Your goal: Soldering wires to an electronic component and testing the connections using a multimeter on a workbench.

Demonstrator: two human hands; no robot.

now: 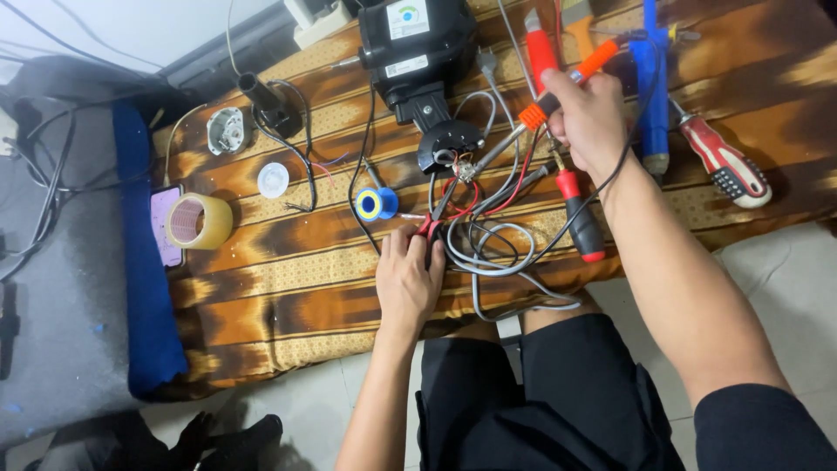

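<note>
Head view: right hand (588, 113), fingers clamped on an orange soldering iron (545, 100), tip at the black part (449, 144); left hand (408, 279) pinches red wires (433, 228) on the patterned mat (288, 270).

cloth (288, 270): brown-gold stripes | soldering iron (558, 92): orange grip | wires (488, 249): grey, red, black | tape roll (199, 221): yellowish | screwdriver (724, 163): red

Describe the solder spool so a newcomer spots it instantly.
Start at the black motor at the cloth's far edge and come straight toward the person. The solder spool lies just beyond the left hand. It is the only blue reel, with a yellow hub.
</note>
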